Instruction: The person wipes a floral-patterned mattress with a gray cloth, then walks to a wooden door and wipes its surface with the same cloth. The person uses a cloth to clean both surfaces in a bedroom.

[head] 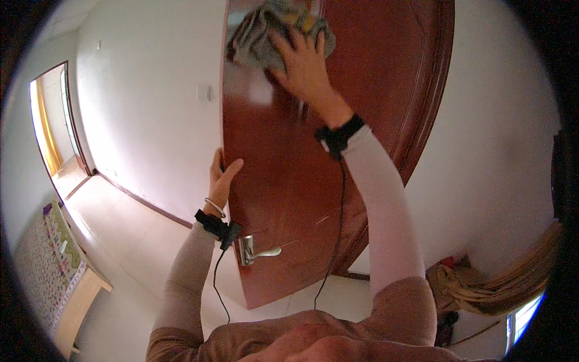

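Note:
A reddish-brown wooden door (289, 190) stands ajar before me. My right hand (303, 65), fingers spread, presses a crumpled grey patterned cloth (258, 38) with some yellow on it against the upper part of the door. Lower down, my left hand (222, 174) grips the door's free edge, its thumb on the front face and its fingers partly hidden behind. Below that hand is a silver lever handle (264, 252) on a metal plate. Each wrist wears a black strap with a small device, and a thin dark cable (340, 217) hangs from the right one.
A wooden door frame (429, 104) borders the door on the right. On the white wall to the left is a light switch (203, 92). A table with a floral cloth (49, 262) stands lower left, near a doorway (61, 131). A brownish-gold curtain (506, 285) hangs lower right.

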A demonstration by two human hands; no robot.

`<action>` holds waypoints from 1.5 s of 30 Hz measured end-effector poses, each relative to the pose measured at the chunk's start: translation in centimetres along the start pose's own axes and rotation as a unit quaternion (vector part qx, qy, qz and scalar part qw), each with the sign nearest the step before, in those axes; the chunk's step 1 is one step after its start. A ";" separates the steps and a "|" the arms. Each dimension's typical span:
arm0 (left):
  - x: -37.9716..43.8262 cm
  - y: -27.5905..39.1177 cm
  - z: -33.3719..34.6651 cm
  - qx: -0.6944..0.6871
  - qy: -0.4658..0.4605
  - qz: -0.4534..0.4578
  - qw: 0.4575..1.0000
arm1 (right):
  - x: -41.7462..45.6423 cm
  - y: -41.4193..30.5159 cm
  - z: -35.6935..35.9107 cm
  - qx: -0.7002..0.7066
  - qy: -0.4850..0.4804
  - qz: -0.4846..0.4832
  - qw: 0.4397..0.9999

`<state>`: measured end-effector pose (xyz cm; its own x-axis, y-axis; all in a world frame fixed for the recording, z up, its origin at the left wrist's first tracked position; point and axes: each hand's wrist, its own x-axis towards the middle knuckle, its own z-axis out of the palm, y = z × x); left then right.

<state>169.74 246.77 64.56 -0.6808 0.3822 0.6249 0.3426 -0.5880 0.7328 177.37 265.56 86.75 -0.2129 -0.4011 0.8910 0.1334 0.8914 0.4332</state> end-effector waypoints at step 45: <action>-2.4 3.4 3.8 0.275 0.091 0.031 0.957 | 0.6 16.4 -1.5 -0.104 0.013 -0.064 0.992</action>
<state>175.04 246.53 66.58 -0.7320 0.1997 0.6514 0.6408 -0.1230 0.7578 180.90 279.62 94.65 -0.2167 -0.5156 0.8290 0.3046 0.7710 0.5592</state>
